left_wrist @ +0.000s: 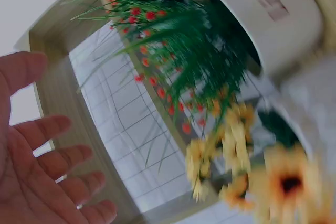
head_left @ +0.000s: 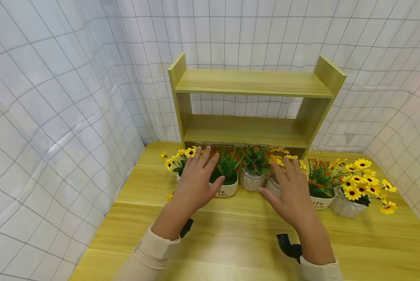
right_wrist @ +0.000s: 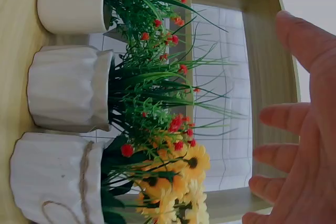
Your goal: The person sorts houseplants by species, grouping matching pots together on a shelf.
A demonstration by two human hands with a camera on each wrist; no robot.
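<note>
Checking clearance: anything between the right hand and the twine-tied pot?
Yes: right wrist view shows leaves, yellow flowers and red flowers between the twine-tied pot and right hand. No other obstacle visible.

Yellow-toned wood-grain shelf unit (head_left: 252, 82): upright at the rear of a yellow wood-grain table (head_left: 227, 249); two horizontal boards set between side panels, back open between them. White drape with dark grid lines (head_left: 55, 101): hangs behind and at both sides, visibly creased.
</note>
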